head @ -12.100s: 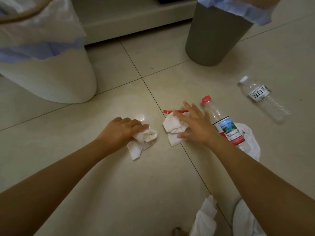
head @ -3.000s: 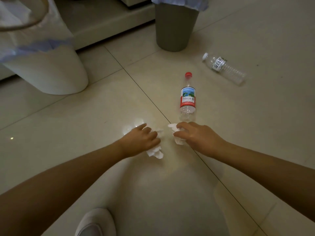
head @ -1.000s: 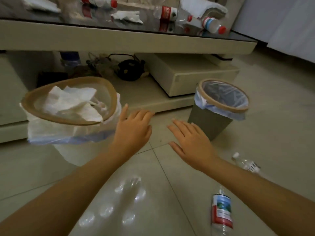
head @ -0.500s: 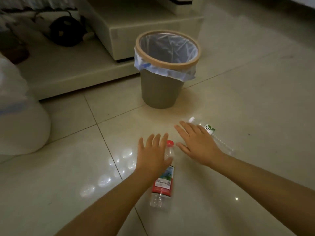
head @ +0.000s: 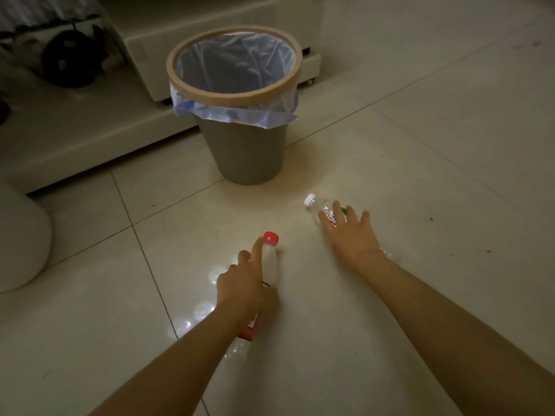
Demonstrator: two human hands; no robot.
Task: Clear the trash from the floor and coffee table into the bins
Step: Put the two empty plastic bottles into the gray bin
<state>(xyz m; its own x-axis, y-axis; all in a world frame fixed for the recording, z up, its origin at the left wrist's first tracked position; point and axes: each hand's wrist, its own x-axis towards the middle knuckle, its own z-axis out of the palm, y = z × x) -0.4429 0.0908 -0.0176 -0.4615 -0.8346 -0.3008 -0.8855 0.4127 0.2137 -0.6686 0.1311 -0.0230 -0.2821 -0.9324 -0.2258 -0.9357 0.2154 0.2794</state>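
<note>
On the tiled floor lies a clear bottle with a red cap (head: 270, 259), cap pointing away from me. My left hand (head: 244, 285) is curled around its body, with the index finger stretched along the neck up to the cap. To the right lies a second clear bottle with a white cap (head: 315, 204). My right hand (head: 351, 235) rests flat on top of it, fingers spread, hiding most of its body. A grey bin (head: 246, 151) with a tan rim and a pale blue liner stands upright just beyond both bottles; nothing shows inside it.
A white bin (head: 18, 235) shows partly at the left edge. Behind the grey bin is the coffee table's low cream shelf (head: 75, 127) with a drawer box (head: 210, 22) and a dark round object (head: 67, 58). Bare tiles spread to the right.
My left hand has closed around the red-capped bottle, which it only covered before. My right hand has moved right onto the white-capped bottle. The view has come closer to the grey bin.
</note>
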